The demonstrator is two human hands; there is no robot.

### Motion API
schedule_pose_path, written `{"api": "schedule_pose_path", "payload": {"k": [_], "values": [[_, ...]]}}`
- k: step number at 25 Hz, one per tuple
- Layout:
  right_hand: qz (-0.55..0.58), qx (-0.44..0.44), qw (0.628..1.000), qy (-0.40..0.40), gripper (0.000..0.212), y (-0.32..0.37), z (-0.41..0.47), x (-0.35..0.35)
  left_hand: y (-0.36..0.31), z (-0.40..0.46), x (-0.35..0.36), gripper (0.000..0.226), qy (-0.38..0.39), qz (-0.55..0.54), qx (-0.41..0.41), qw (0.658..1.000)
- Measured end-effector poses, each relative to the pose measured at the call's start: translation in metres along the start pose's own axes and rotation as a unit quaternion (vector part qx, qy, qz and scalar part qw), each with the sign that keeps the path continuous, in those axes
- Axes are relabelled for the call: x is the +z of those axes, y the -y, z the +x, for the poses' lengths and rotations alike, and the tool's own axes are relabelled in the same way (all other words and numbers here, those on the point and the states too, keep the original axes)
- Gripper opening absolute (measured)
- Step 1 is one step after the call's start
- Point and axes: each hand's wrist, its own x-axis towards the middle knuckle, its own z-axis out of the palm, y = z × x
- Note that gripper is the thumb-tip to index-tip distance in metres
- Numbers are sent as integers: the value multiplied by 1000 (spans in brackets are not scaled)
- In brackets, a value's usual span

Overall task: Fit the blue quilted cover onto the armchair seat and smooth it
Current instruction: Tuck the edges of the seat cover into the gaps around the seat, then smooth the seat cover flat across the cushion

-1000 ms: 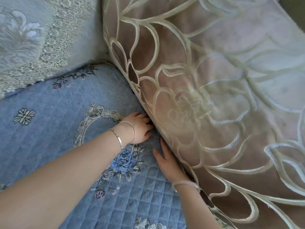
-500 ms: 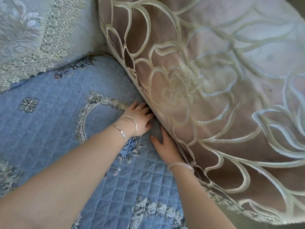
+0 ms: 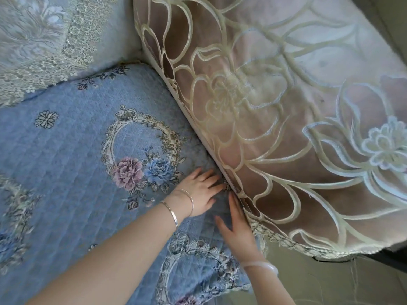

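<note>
The blue quilted cover (image 3: 72, 164), with oval frames and pink and blue roses, lies spread over the armchair seat. My left hand (image 3: 200, 190) rests flat on it, fingers apart, fingertips at the seam where the seat meets the right armrest (image 3: 275, 133). My right hand (image 3: 236, 227) lies just in front of it, edge-on along that same seam, fingers straight and pressed against the cover's right edge. Part of its fingers is hidden in the gap. Neither hand holds a fold of cloth.
The armrest wears a brown and cream cloth with large embroidered flowers; its lace hem (image 3: 293, 243) hangs at the front. A pale lace-trimmed cover (image 3: 55, 40) drapes the backrest at top left. Pale floor (image 3: 330, 280) shows at bottom right.
Both hands have slid forward along the seam toward the seat's front, and the view has pulled back, so the rose motif is now uncovered behind my left hand.
</note>
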Motion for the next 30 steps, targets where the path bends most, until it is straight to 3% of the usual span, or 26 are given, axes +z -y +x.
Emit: {"api": "schedule_pose_path", "payload": {"k": [6,12,16,19,24,30], "values": [[169,79,982,34,63,3,25,-6,-2,13,13,52,-1,35,-35,999],[192,92,976,43,53,-5,38,-4,-14,23,6,46,27,-19,-70,997],[144,84,986,6,54,17,27,1,1,-8,-17,51,-20,-41,-90,995],[16,97,994,-54,59,44,21,12,39,-59,-25,55,-66,-79,-175,979],[-147,-105,983,10,61,162,53,57,130,-149,-45,57,-64,-119,-349,927],[-250,-330,909,51,60,297,148,138,231,-211,-35,58,-134,-148,-459,866]]}}
